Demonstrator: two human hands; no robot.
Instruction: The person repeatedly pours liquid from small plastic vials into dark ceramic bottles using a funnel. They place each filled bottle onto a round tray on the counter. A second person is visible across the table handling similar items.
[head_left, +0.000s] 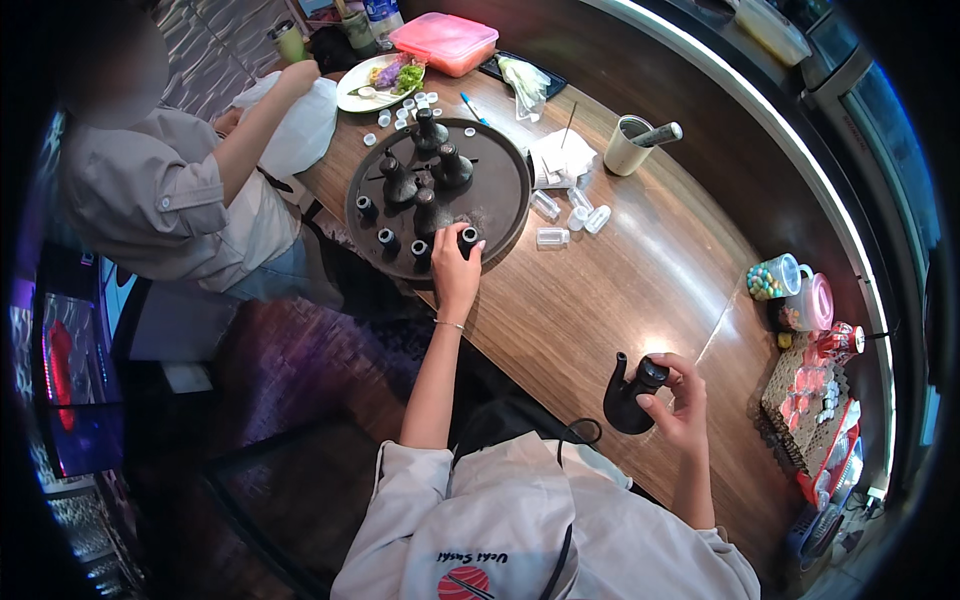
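My left hand (456, 274) reaches over the near rim of a round dark serving tray (499, 180). Its thumb and fingers close around a small open-topped bottle filled dark (469, 235). Several similar small bottles (387, 238) stand along the tray's near left side. Behind them are several black, narrow-necked pouring pots (451, 169) with thin spouts. On the right, my right hand (681, 401) grips the neck of another black pouring pot (630, 397), slightly tilted over the wooden table. Its curved spout points up and away from me.
Transparent small bottles (553, 237) lie right of the tray; white caps (401, 114) are scattered behind it. A co-worker (187, 187) stands at the left with a white plastic bag (300, 124). A cream cup (628, 154), food plate (356, 79), pink-lidded container (446, 41) and candy jar (772, 277) stand around.
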